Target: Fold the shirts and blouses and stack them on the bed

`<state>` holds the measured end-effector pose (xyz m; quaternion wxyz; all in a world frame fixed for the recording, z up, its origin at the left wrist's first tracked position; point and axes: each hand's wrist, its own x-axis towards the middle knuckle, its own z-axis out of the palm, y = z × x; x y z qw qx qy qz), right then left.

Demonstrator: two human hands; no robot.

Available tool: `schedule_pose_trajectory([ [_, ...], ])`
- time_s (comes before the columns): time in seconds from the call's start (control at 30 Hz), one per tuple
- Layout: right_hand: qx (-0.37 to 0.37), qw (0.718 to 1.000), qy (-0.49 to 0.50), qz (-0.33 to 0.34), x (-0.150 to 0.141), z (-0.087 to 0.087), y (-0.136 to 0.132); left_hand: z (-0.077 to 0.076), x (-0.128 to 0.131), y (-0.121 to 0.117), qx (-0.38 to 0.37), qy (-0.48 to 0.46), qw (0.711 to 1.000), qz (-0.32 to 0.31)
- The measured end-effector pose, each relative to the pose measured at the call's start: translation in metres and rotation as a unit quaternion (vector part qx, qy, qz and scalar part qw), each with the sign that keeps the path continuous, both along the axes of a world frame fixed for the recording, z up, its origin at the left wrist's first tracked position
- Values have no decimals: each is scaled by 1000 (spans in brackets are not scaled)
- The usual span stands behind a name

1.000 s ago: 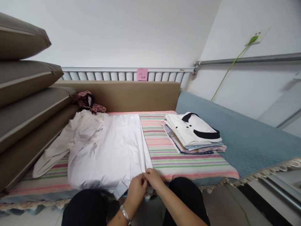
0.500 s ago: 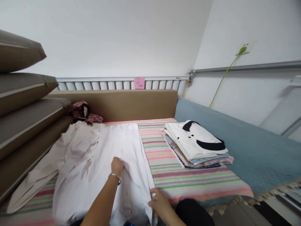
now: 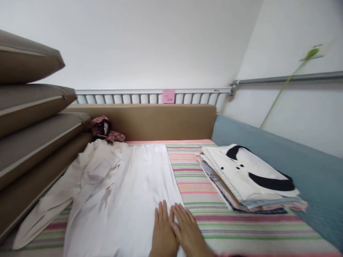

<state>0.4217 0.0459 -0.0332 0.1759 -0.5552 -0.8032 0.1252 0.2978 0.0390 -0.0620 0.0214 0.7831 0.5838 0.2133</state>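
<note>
A white garment (image 3: 125,192) lies spread on the striped sheet (image 3: 203,221) of a bed. My left hand (image 3: 162,232) lies flat on the garment near its right edge, fingers stretched out. My right hand (image 3: 187,232) lies flat beside it, touching it, fingers out over the garment's edge and the sheet. Neither hand holds anything.
A stack of folded clothes (image 3: 249,178), topped by a white piece with black trim, sits to the right. Brown cushions (image 3: 32,125) are piled at the left. A floral cloth bundle (image 3: 104,129) lies by the brown headboard (image 3: 160,121). A blue cover (image 3: 294,157) runs along the right wall.
Both hands came together and now lie flat side by side at the garment's right edge. Earlier the left hand rested mid-garment and the right pinched the edge. The camera moved closer.
</note>
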Motion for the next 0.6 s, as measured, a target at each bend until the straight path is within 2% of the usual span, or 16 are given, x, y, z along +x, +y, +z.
schedule_pose_trajectory([
  [0.07, 30, 999, -16, 15, 8, -14, 4, 12, -1, -2, -30, -24, 999, -12],
  [0.13, 47, 998, -36, 8, 13, -21, 6, 25, -9, -2, -75, -56, 995, -44],
  [0.2, 64, 996, -57, -2, 14, -23, 5, 36, -27, 0, -104, -98, 988, -65],
  [0.23, 70, 995, -67, -1, 13, -22, 3, 41, -42, 1, -95, -120, 986, -60],
  [0.3, 67, 994, -83, 20, 12, -20, -1, 47, -86, 3, -25, -158, 987, 0],
  [0.4, 28, 994, -94, 39, 8, -11, -5, 49, -174, 1, 103, -163, 965, 179],
  [0.47, 9, 996, -82, 30, 5, 0, -2, 45, -229, -4, 132, -123, 940, 289],
  [0.53, 13, 999, -44, -2, 1, 16, 7, 37, -267, -10, 126, -73, 932, 332],
  [0.6, 13, 997, 19, -73, 1, 31, 21, 28, -283, -15, 114, -31, 935, 335],
])
